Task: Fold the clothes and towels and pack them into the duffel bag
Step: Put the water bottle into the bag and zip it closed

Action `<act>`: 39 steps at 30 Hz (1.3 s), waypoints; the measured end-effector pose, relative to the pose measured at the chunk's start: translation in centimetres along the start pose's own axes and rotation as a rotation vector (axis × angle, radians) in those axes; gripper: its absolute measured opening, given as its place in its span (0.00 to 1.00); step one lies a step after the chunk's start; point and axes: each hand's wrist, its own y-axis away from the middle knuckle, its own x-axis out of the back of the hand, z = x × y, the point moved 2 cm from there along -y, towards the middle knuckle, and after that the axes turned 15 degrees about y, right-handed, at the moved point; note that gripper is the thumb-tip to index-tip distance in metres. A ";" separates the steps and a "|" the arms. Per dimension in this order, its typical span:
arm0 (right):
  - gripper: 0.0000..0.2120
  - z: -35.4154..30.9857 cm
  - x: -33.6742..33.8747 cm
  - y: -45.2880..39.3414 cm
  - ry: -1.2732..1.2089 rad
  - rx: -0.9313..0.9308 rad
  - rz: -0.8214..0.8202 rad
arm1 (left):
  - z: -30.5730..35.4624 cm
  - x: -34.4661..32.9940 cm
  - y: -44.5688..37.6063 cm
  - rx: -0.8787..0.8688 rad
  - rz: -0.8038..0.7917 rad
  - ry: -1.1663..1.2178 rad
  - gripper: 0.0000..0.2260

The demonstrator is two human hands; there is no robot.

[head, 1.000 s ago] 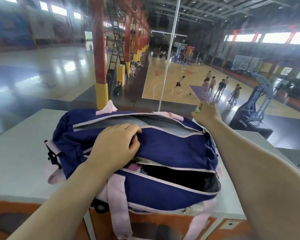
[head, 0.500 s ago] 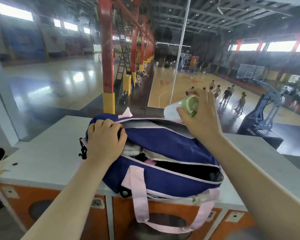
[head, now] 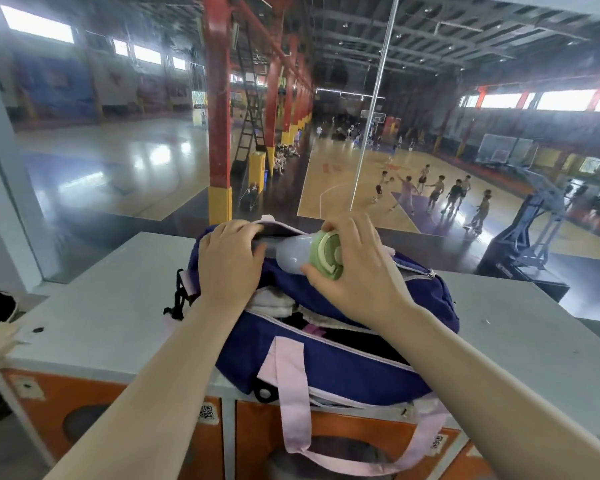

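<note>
**Bottle held at the mouth of the duffel bag**

Nearest the camera, below the navy fabric duffel bag (head: pixel 343 368) with pale pink straps, run orange locker fronts (head: pixel 118 410) with round dark openings and small QR stickers. The bag sits on their flat grey top, the table (head: pixel 101 306), with one pink strap loop hanging down over the orange fronts. Its long near zip stands open, and folded white and dark cloth (head: pixel 278 304) shows inside, packed in the bag's main compartment.

The left hand (head: pixel 229 265) lies over the bag's upper left end, fingers curled over the edge of the far opening and gripping the fabric there. The right hand (head: pixel 354 271) is just right of it, above the bag's middle, fingers and thumb wrapped round the green lid end of a pale lilac plastic bottle (head: pixel 291 256). The bottle lies on its side, its base pointing toward the left hand and into the far opening; how deep it goes I cannot tell.

Beyond the bag, past a glass pane with a thin metal post (head: pixel 368 133), a large sports hall lies below: a red and yellow column (head: pixel 219 133), glossy floor, and a group of players (head: pixel 437 192) on a wooden court near a basketball stand (head: pixel 530 230).
</note>
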 end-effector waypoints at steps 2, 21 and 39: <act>0.25 0.2 -1.0 0.1 0.030 0.001 -0.008 | -0.1 -0.1 0.0 -0.003 0.012 0.008 0.12; 0.28 -0.1 -5.0 -3.5 0.215 0.047 0.044 | -2.0 -3.3 -1.1 0.032 -0.404 -0.419 0.14; 0.29 -1.9 -8.8 -5.0 0.146 0.212 -0.323 | -1.8 -0.2 -2.6 0.108 -0.422 -0.009 0.43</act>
